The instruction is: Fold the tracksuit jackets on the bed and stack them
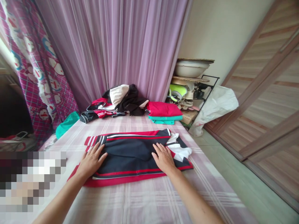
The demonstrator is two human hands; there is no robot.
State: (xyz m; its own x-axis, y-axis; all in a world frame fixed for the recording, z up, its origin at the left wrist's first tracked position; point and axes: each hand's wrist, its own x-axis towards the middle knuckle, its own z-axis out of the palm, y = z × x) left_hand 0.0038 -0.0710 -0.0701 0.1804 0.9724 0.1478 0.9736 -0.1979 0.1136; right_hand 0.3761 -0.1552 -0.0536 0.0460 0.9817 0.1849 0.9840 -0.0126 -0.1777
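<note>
A navy jacket (133, 152) with red and white stripes lies folded flat on the pink plaid bed (144, 202). My left hand (91, 160) rests palm down on its left end, fingers spread. My right hand (163, 158) presses flat on its right part, next to a white lining or collar (181, 149) that sticks out. Neither hand grips anything.
At the far end of the bed lie a heap of unfolded dark and red clothes (116, 101) and a folded red and teal stack (163, 112). A teal cloth (66, 123) hangs at the left edge. A rack with a basin (190, 68) and a white bag (217, 104) stand right.
</note>
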